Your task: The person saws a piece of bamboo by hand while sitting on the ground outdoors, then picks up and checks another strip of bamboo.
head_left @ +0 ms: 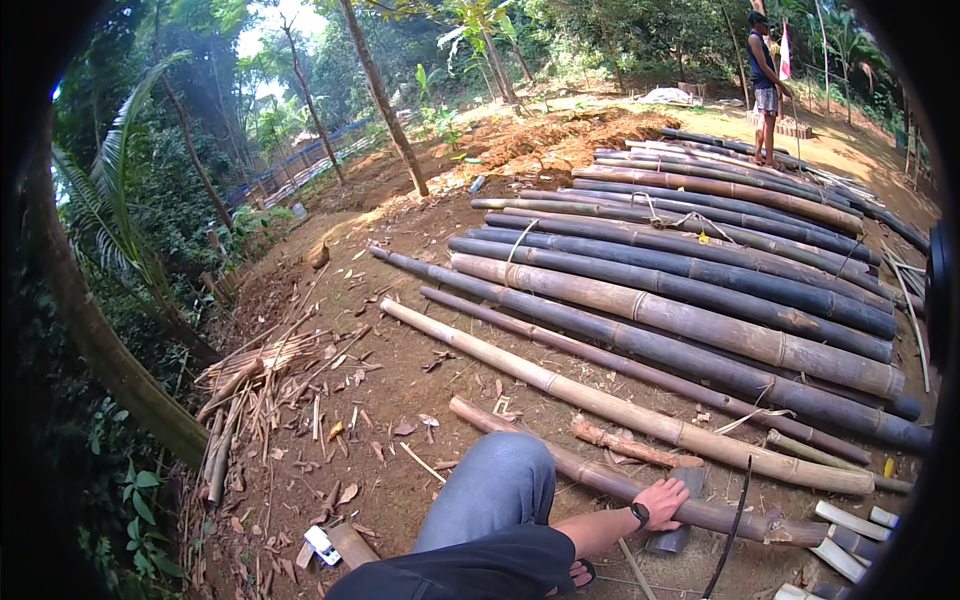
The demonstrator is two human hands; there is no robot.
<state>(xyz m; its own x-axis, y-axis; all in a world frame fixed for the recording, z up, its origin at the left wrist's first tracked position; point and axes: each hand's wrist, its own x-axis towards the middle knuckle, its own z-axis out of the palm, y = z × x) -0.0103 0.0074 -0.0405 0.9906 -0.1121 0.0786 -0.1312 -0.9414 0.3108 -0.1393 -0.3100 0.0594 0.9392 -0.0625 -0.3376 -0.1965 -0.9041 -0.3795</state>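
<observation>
My left hand [662, 504], with a dark band on the wrist, reaches in from the lower middle. Its fingers curl over a brown bamboo pole [590, 472] and hold it near the right end. Under that pole, crosswise, lies a short dark piece of bamboo [690, 482]. Just right of the hand a thin, dark, slightly curved strip [738, 515] stands up across the pole; I cannot make out what it is. My right hand is out of view. My bent knee in grey trousers [490, 485] is left of the hand, beside the pole.
A long row of bamboo poles [690, 310] covers the ground ahead. Split bamboo pieces [850, 520] lie at lower right, a heap of sticks [265, 365] at left. A small white object [322, 545] sits at lower left. A person [765, 90] stands at the far right.
</observation>
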